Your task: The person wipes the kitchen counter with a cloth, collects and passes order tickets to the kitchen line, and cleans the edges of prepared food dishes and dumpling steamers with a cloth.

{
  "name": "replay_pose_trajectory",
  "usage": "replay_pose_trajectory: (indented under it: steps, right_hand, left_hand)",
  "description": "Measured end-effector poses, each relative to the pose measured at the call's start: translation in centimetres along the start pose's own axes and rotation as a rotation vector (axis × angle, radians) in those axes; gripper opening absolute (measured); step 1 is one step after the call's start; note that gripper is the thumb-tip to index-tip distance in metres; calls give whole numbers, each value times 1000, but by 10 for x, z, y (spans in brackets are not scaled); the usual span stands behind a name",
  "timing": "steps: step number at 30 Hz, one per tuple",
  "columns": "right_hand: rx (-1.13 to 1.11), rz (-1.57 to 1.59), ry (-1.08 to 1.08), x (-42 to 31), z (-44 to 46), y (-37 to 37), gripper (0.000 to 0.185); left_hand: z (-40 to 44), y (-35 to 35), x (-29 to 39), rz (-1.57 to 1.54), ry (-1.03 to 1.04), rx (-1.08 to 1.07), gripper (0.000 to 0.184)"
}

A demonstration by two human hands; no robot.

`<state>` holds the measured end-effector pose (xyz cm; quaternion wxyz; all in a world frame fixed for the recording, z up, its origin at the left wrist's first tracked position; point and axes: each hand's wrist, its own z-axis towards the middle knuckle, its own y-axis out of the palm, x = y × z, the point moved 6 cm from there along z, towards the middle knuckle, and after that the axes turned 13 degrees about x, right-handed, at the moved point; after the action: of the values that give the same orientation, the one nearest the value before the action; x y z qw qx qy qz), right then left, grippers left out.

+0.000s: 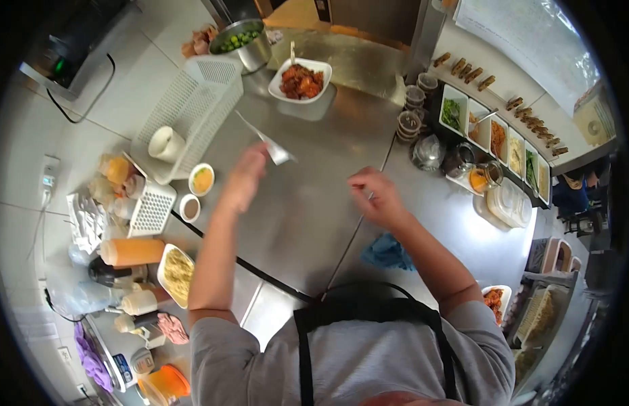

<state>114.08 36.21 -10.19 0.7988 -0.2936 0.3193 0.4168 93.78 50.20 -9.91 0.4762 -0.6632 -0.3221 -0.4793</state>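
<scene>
My left hand (245, 177), blurred by motion, is over the left part of the steel worktop (280, 223). Its fingertips are pinched at a thin white strip (272, 143) that tapers toward its far end; whether it is paper or plastic I cannot tell. To the right, my right hand (378, 195) is closed above the seam in the worktop. A tiny shiny spot shows at its fingers, but what they hold is unclear. Beyond both hands stands a white square bowl (324, 65) of red-sauced pieces (301, 82), with a utensil handle sticking up.
On the left are a white plastic basket (213, 78), small cups (202, 180) and sauce bottles (133, 252). A metal pot (258, 54) of green vegetables stands at the back. Topping trays (453, 114) and jars (487, 177) line the right. A blue cloth (387, 252) lies near me.
</scene>
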Motion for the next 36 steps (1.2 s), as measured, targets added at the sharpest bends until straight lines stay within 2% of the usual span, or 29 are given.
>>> replay_pose_trajectory:
  steps: [2, 3, 6, 9, 12, 15, 18, 21, 30, 32, 36]
  right_hand:
    - [-118, -122, -71, -6, -13, 22, 19]
    - [-178, -176, -108, -7, -22, 32, 20]
    - [-208, -258, 71, 19, -44, 50, 22]
    - [-314, -522, 42, 30, -57, 62, 22]
    - [-364, -662, -42, 39, -66, 67, 24]
    - [-381, -682, -30, 40, -67, 68, 26]
    - [-362, -709, -27, 41, -70, 69, 27]
    - [-344, -663, 29, 44, -71, 68, 24]
    - [-385, -786, -31, 37, -78, 83, 10]
    - [-298, -960, 18, 52, -65, 60, 10]
    - [-136, -955, 45, 68, -54, 21, 15]
  left_hand:
    - [-39, 39, -54, -172, -287, -39, 40]
    - [-53, 49, -69, -194, -326, -56, 39]
    - [-93, 68, -98, -263, -444, -70, 39]
    - [-116, 79, -110, -333, -505, -47, 38]
    - [-116, 78, -109, -235, -306, 68, 36]
    - [-93, 69, -103, 243, 190, 173, 41]
    - [-92, 71, -83, 455, 444, 329, 44]
    - [-96, 81, -83, 611, 401, 392, 49]
    - [-98, 82, -86, 623, 394, 429, 50]
    - [-99, 82, -87, 635, 393, 414, 51]
    - [-97, 82, -88, 647, 400, 386, 54]
